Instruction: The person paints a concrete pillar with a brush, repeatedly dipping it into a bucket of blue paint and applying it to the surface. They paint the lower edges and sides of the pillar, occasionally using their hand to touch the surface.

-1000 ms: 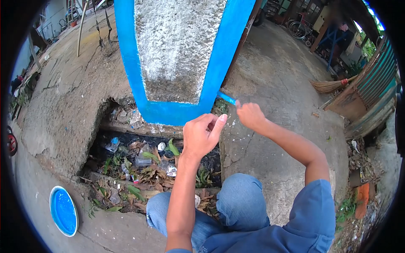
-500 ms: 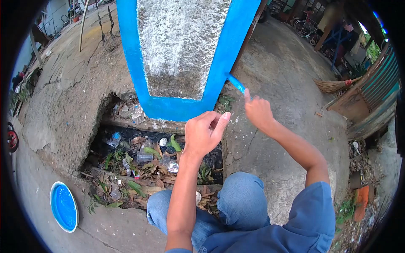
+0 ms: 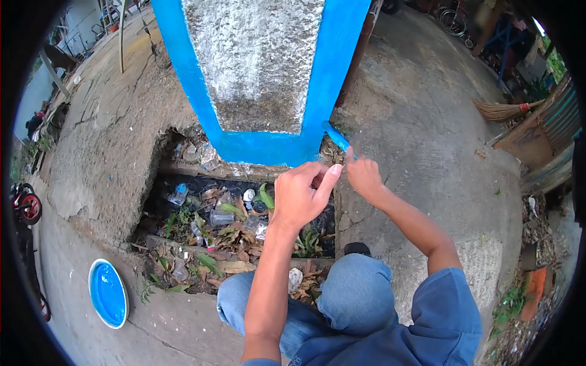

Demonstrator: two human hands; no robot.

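Note:
My right hand (image 3: 364,175) is closed around the handle of a blue-coated paintbrush (image 3: 337,138). The brush's far end touches the lower right edge of a pillar (image 3: 268,147), which has a bright blue border around a rough, whitish-grey panel (image 3: 253,67). My left hand (image 3: 300,194) hovers just below the pillar's base, its fingers loosely curled and the thumb held apart. Nothing shows in it, though the palm side is partly hidden. A round, light-rimmed basin of blue paint (image 3: 108,294) stands on the concrete at the lower left.
Below the pillar lies an open pit (image 3: 226,219) with dark water, leaves and plastic litter, its edges broken. A straw broom (image 3: 503,111) lies at the right near a rusty metal sheet (image 3: 531,146). A red-rimmed wheel (image 3: 29,208) shows at the far left.
The brush and my right hand have moved down along the pillar's right edge to near its bottom corner. My left hand stays curled at about the same place. The view has shifted slightly.

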